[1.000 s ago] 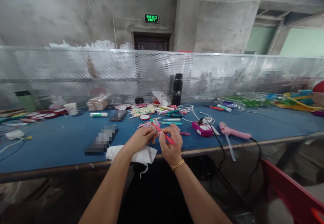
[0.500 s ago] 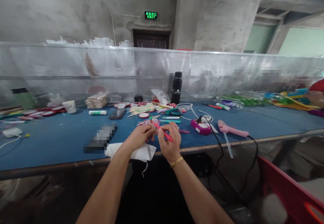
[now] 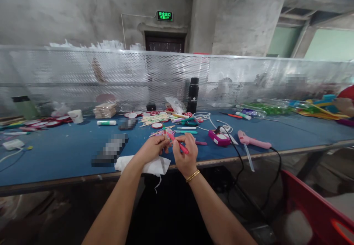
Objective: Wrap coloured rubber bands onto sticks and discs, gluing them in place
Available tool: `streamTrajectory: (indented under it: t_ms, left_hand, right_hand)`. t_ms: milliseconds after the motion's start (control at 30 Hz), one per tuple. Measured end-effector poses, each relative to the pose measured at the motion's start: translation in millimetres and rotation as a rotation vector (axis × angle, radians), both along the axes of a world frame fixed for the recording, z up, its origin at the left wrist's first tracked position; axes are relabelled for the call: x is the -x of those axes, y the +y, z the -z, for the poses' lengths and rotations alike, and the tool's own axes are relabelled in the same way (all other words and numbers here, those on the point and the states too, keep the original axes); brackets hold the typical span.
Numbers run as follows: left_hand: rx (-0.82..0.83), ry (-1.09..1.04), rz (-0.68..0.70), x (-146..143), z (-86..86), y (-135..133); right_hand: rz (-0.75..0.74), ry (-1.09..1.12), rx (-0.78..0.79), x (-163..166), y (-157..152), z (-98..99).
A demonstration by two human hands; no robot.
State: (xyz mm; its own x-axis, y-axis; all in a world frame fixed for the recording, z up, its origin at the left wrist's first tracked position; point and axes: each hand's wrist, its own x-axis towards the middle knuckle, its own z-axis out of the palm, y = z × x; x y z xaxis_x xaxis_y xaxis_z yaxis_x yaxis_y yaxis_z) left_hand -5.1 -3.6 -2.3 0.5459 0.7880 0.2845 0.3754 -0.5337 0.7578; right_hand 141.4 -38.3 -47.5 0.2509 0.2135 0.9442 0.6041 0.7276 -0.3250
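Note:
My right hand [image 3: 186, 155] is closed round a red pen [image 3: 179, 145], which slants up to the left above the blue table's near edge [image 3: 55, 156]. My left hand [image 3: 151, 151] is pinched next to the pen's tip, fingers curled on a small item I cannot make out. The left wrist rests on a white cloth [image 3: 153, 165] at the table edge. A gold bracelet [image 3: 193, 176] sits on my right wrist. Just beyond the hands lies a small tangle of coloured bands [image 3: 163, 133].
A pink glue gun [image 3: 253, 141] with a black cord lies right of the hands, beside a pink box [image 3: 219, 138]. A black bottle [image 3: 193, 95], sticks, pens and red-white discs crowd the table's middle. A perforated metal screen [image 3: 110, 79] backs the table. A red bin [image 3: 318, 208] stands lower right.
Both hands have stayed together at the table edge with the red pen; only the view has shifted slightly.

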Motion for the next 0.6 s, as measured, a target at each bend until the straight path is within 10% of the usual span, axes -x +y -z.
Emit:
streamTrajectory:
  t_ms: [600]
  left_hand:
    - [-0.006, -0.008, -0.006, 0.0, 0.8, 0.9]
  right_hand:
    - [0.005, -0.054, 0.027, 0.5, -0.5, -0.3]
